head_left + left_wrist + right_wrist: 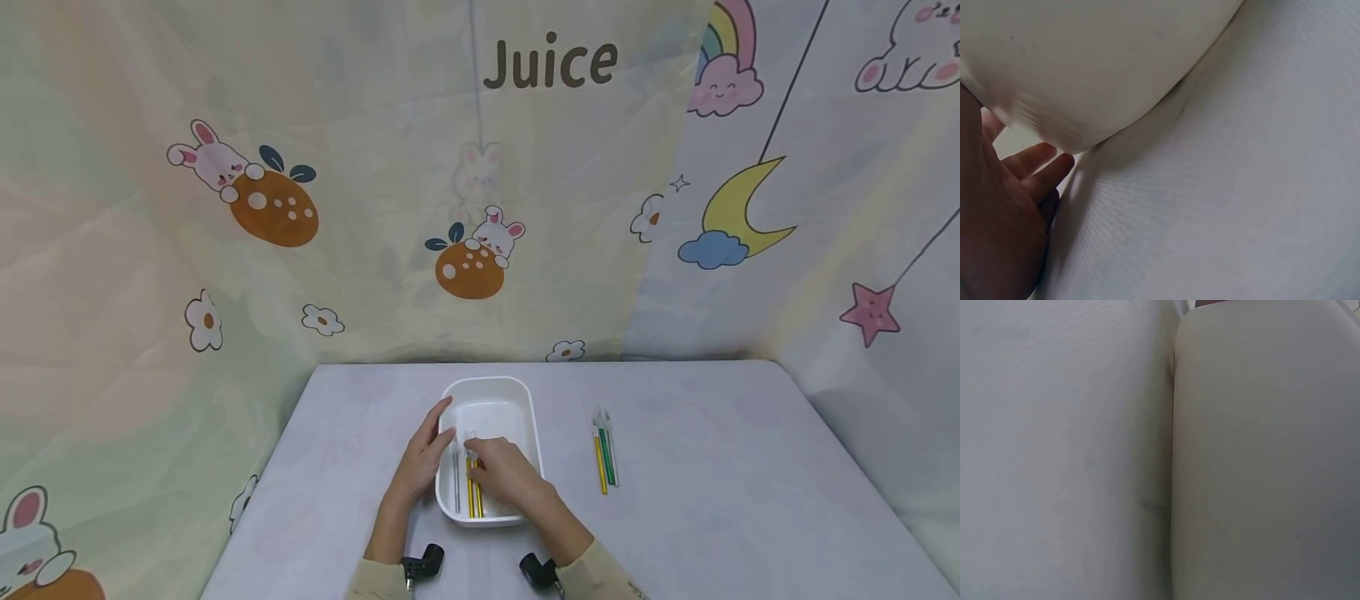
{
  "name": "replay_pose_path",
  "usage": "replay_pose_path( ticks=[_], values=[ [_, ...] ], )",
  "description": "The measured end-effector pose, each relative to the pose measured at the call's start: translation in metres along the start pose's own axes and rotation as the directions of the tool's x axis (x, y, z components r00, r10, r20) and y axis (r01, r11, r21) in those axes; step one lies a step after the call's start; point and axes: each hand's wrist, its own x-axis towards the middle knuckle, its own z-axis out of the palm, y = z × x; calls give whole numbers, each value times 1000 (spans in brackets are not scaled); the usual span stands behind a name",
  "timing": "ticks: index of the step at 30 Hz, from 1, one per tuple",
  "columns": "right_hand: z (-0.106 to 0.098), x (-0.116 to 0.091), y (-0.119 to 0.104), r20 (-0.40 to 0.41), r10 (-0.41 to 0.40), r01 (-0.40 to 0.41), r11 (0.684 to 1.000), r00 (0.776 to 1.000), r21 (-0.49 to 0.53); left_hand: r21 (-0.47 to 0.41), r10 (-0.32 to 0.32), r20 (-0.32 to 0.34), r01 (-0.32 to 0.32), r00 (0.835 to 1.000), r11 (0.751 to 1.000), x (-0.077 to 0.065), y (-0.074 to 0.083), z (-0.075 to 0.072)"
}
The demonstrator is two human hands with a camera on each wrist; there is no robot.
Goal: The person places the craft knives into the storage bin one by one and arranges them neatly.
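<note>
A white tray (491, 408) stands on the table, its long side running away from me. My left hand (422, 460) holds its left wall, thumb over the rim and the other fingers outside. In the left wrist view, fingertips (1054, 172) lie against the tray's outer wall (1116, 56). Reaching in over the right rim, my right hand (506, 472) pinches at the upper part of two yellow pens (474, 496) lying in the tray. Its fingers partly hide them. Left of these lies a thin clear or grey pen (456, 483). The right wrist view shows mostly the tray's outer wall (1266, 450).
To the tray's right, a yellow pen (601, 462), a green pen (607, 454) and a grey-white pen (613, 458) lie side by side on the white table (712, 475). A printed cloth (375, 167) hangs behind the table's back edge.
</note>
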Motion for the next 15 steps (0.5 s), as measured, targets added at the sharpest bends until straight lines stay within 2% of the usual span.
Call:
replay_pose_path(
  ticks=[15],
  values=[
    [1, 0, 0, -2, -5, 5, 1000, 1000, 2, -5, -2, 2, 2, 1000, 1000, 0, 1, 0]
  ],
)
